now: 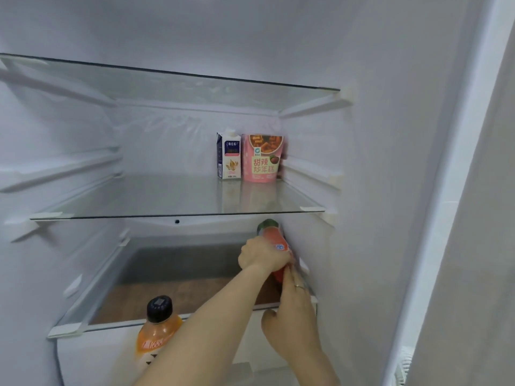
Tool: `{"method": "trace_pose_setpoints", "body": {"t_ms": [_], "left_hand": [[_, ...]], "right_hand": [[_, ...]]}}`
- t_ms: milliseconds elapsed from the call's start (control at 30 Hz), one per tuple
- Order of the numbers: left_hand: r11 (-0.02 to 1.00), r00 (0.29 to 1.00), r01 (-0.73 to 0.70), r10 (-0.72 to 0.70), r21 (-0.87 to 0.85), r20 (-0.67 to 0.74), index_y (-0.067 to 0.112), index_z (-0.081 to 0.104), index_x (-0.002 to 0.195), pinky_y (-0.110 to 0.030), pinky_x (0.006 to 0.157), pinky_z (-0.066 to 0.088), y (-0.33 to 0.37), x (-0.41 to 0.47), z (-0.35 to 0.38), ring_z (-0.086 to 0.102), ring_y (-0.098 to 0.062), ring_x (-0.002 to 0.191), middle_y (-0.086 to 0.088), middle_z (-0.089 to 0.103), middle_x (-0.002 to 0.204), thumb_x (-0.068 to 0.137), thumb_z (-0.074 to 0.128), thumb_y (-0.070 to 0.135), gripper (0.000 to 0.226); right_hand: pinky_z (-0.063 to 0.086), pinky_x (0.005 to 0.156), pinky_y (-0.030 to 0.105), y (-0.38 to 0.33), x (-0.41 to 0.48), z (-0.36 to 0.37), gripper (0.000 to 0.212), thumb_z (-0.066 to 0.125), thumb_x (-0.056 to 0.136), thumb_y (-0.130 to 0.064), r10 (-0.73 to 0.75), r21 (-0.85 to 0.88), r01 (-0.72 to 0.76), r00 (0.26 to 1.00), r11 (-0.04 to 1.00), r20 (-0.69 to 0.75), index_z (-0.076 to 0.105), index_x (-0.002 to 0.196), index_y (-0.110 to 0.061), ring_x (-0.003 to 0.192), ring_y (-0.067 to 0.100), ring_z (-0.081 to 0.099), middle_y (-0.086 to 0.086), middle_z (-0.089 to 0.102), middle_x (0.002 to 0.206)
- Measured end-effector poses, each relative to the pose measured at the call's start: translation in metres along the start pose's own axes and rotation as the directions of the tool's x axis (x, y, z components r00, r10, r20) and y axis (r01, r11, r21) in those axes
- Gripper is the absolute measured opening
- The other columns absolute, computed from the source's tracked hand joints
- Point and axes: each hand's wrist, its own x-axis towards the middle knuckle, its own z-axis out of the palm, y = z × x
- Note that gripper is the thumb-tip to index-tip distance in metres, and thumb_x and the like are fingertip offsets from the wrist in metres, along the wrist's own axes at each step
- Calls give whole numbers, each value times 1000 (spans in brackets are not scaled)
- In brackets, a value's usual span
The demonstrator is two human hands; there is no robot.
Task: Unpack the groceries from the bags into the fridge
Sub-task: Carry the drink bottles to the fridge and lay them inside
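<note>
A red drink bottle [274, 240] with a green cap leans against the fridge's right wall, above the lower glass shelf [167, 319]. My left hand [262, 257] grips it round the middle, reaching in from the lower left. Just below, my right hand [292, 310], with a ring on one finger, lays straight fingers against the bottle's lower end, thumb apart from it. An orange juice bottle [158, 324] with a black cap stands at the lower shelf's front edge, its lower part hidden by my left arm.
On the middle glass shelf [139, 201], at the back right, a white and blue carton [228, 156] stands beside a pink food pouch [262, 158]. The top glass shelf [167, 84] holds nothing. The white fridge side [418, 190] runs down the right.
</note>
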Motion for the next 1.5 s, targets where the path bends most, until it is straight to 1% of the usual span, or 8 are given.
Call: {"method": "trace_pose_setpoints", "body": {"t_ms": [200,400,733,833,900,1000,1233,1500], "left_hand": [[993,1000,6,-5,118,-8,12,52,124,-29,86,46,10,29,0,55,-25,113,-8,57,122,60,74,59,82],[982,999,11,-5,190,-33,12,53,124,-29,87,43,12,48,5,54,-25,114,-8,58,122,64,68,65,82],[936,965,-210,151,284,217,12,46,136,-35,106,34,8,47,-24,45,-30,126,-16,45,141,95,30,58,64],[786,907,-417,327,457,265,13,42,138,-34,103,35,-2,11,-61,46,-27,124,-12,47,139,95,36,54,60],[527,824,-565,393,635,408,18,34,141,-35,102,37,-19,-28,-88,44,-26,124,-7,45,139,87,46,61,70],[328,807,-590,221,738,547,26,29,142,-35,98,41,-59,-70,-132,44,-22,121,2,43,136,74,63,61,84],[921,915,-334,266,199,303,34,57,102,-18,78,50,-162,-97,-153,60,2,88,17,64,100,48,80,55,62],[942,943,-331,332,-53,19,38,41,101,-23,77,49,-176,-127,-88,57,-1,89,18,58,97,61,77,37,53]], "right_hand": [[52,84,48,4,11,9,80,79,28,-24,-69,-488,9,992,873,-105,71,106,-4,101,27,67,7,69,108],[-18,105,38,-4,19,-3,69,39,92,-28,-10,-494,30,999,869,43,9,152,-13,146,17,-4,0,7,159],[4,115,46,-4,36,8,70,18,90,-46,-30,-564,7,999,825,-32,30,147,-7,145,18,17,4,22,156],[-7,115,43,-2,35,9,86,-3,79,-53,18,-568,49,994,822,111,11,151,-8,147,17,0,5,5,159],[-6,116,45,-1,35,5,79,-2,88,-55,28,-590,60,990,805,139,7,152,-9,147,17,-2,6,0,160],[-1,117,48,-1,34,3,68,21,99,-49,36,-609,73,986,790,165,8,152,-9,147,18,-3,6,-4,160],[2,117,44,-1,34,5,66,24,98,-49,21,-591,85,985,802,170,15,151,-12,147,23,-2,8,-5,159],[1,118,45,0,32,3,63,24,98,-51,11,-598,105,982,795,187,20,150,-16,146,25,-5,9,-8,159]]}}
